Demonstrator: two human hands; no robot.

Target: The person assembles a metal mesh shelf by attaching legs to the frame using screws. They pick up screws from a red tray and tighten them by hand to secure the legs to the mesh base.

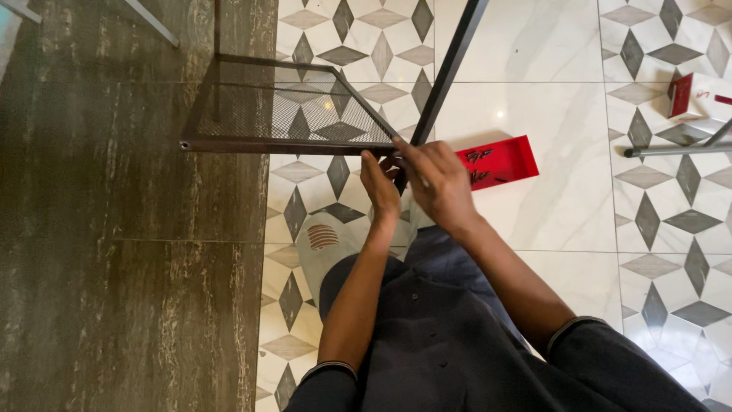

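Observation:
A dark metal mesh shelf panel (282,111) is held off the floor, its near right corner meeting a slanted black metal post (450,61). Both hands work at that corner joint. My left hand (380,187) is just below the corner, fingers curled upward against the post's lower end. My right hand (438,179) lies over the joint from the right, fingers pinched at the corner of the frame. Whether a small fastener sits between the fingers is hidden.
A red tray (507,160) with several small dark screws lies on the patterned tile floor just right of the hands. A red and white box (686,95) and a grey metal rod (679,149) are at the far right. Dark wood-look flooring (114,229) fills the left.

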